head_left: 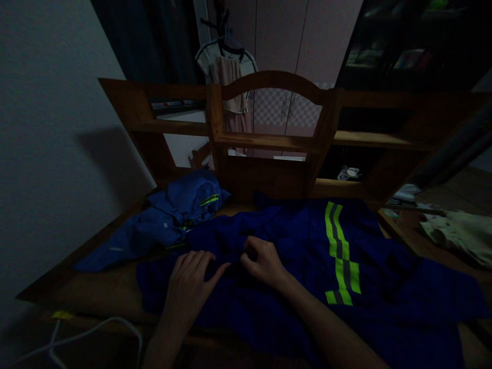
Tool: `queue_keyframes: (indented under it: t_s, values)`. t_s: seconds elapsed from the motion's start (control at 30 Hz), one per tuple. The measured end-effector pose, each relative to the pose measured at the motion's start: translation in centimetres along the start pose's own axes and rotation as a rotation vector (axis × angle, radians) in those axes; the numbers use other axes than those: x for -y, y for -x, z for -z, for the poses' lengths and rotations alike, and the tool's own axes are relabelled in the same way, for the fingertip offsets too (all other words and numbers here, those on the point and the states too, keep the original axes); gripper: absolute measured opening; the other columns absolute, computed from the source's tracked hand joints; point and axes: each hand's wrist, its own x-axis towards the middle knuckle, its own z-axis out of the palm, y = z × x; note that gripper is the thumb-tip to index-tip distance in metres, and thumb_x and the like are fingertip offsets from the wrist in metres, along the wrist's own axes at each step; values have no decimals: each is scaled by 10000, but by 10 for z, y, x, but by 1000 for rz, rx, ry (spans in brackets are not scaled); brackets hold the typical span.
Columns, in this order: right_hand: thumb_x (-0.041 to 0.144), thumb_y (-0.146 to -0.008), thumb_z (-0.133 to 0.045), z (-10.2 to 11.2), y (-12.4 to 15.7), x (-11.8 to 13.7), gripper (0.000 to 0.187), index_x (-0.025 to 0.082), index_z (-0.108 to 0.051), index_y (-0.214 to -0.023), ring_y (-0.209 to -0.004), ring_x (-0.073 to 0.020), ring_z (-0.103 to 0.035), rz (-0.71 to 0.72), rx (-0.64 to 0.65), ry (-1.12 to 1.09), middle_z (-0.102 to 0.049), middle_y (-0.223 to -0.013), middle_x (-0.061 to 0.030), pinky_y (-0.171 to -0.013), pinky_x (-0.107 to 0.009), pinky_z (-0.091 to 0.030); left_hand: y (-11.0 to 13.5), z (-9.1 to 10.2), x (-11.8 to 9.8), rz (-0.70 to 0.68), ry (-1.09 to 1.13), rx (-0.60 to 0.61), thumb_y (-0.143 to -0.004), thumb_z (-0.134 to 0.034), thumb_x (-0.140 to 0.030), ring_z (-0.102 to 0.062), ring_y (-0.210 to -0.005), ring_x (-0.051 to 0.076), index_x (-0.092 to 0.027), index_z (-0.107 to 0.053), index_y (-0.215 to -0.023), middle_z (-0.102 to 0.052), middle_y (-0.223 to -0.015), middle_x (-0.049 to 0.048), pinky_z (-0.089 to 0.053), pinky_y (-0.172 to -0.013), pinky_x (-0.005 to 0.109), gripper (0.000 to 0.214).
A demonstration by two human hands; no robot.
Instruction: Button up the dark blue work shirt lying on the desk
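A dark blue work garment (300, 266) with yellow-green reflective stripes (340, 256) lies spread over a wooden surface (111, 289) in front of me. My left hand (190, 284) rests on the cloth with its fingers bent and pressed down, thumb pointing right. My right hand (261, 261) sits just beside it, fingers curled and pinching a fold of the same garment. The two hands nearly touch. The room is dim.
A lighter blue garment (172, 215) lies crumpled at the back left. A wooden headboard with shelves (269, 138) stands behind. Pale cloth (457, 230) lies at the right. A white cable (88, 333) runs along the near left edge. A wall closes the left side.
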Motion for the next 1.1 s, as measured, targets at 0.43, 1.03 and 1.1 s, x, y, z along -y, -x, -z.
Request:
queue_keyframes:
  t_s: [0.43,1.03,1.1]
  values:
    - [175,-768,-517,8,0,-3,77,211,-455,-796,-643,-136,-491,-49,-35,-45,-513,-719,22,-635,-249,-371,18,-6,36,367,297,115,-816,-557,-507,-632,-931,221,-244,-579,-978,-655,-1010,33,-479,-807,316,310]
    - [337,-836,-636,18,-2,21,293,197,-586,-1089,-927,-150,-594,-33,252,-661,-633,-985,-15,-845,-272,-453,14,-11,-9,483,816,93,-807,-591,-466,-583,-1059,223,-218,-557,-1035,-631,-1060,52,-453,-929,326,339]
    - [368,-788,-691,18,-1,21,324,200,-598,-1049,-915,-148,-594,-54,251,-613,-635,-977,-8,-835,-264,-452,14,-13,-9,476,792,111,-800,-605,-457,-590,-1041,225,-216,-572,-1026,-637,-1045,49,-463,-913,321,332]
